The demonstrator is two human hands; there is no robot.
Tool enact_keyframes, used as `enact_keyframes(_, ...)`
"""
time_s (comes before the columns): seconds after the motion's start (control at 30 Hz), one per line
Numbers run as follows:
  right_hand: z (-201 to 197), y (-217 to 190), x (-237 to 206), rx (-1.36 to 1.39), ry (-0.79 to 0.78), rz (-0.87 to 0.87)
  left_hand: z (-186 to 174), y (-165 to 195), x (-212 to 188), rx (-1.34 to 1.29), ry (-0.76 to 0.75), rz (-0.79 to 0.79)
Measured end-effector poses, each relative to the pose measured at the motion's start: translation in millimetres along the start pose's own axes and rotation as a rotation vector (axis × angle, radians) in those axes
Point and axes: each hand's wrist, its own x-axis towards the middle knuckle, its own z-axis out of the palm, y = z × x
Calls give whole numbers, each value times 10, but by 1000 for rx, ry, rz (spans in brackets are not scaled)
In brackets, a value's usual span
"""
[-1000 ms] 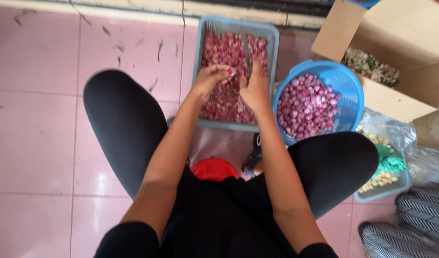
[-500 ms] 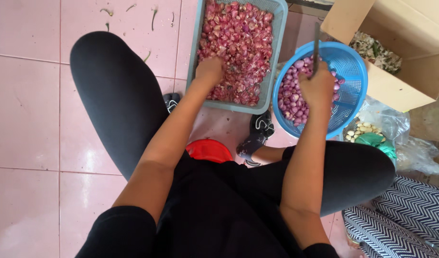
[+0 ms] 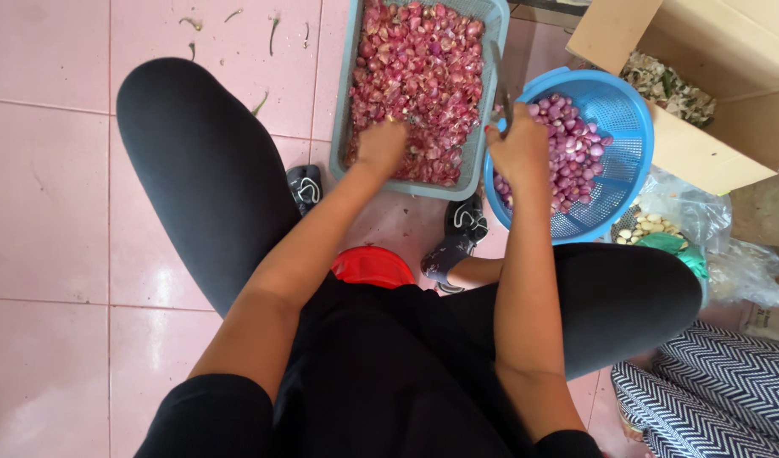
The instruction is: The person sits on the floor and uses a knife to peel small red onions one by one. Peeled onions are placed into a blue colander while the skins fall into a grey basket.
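pink tiled floor (image 3: 42, 212): bears everything; a few green stalk scraps near the top edge.

grey-blue rectangular tray (image 3: 347, 102): long axis runs away from the person, between the knees; heaped with unpeeled red shallots (image 3: 415, 68).

left hand (image 3: 383, 146): reached straight ahead into the near end of the tray, fingers curled down into the heap; touching shallots, but whether the grip has closed on one cannot be told, the fingertips being buried.

red lid-like object (image 3: 371, 265): on the floor just before the person's lap.

right hand (image 3: 518, 148): raised between tray and basket, over the basket's near-left rim; grip closed around a knife (image 3: 500, 85), the blade pointing up and away along the tray's right wall.

blue round basket (image 3: 631, 119): just right of the tray, touching or nearly so; holds paler peeled shallots (image 3: 567, 144).

cardboard box (image 3: 728, 76): beyond the basket, holding dry skins and trimmings.

relation: unpeeled stock lies ahead-left, under the left hand; the peeled lot lies ahead-right, nearest the right hand.
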Motion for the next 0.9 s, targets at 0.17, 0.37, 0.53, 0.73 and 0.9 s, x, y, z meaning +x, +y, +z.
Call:
enact_keyframes(0.17,44,-66,21,-3,-11,-22,-47,-200,52,-46,-3,-11)
enact_keyframes(0.37,148,-156,76,-37,-59,3,377,190,-141,11,-189,67)
enact_keyframes(0.53,167,-179,112,-52,-56,-14,323,275,-111,-9,-128,95)
enact_keyframes(0.73,158,-183,113,-44,-66,-26,-112,-277,174,9,317,-86)
enact_keyframes(0.9,158,-221,129,-70,-83,-21,22,-295,143,-9,281,-90)
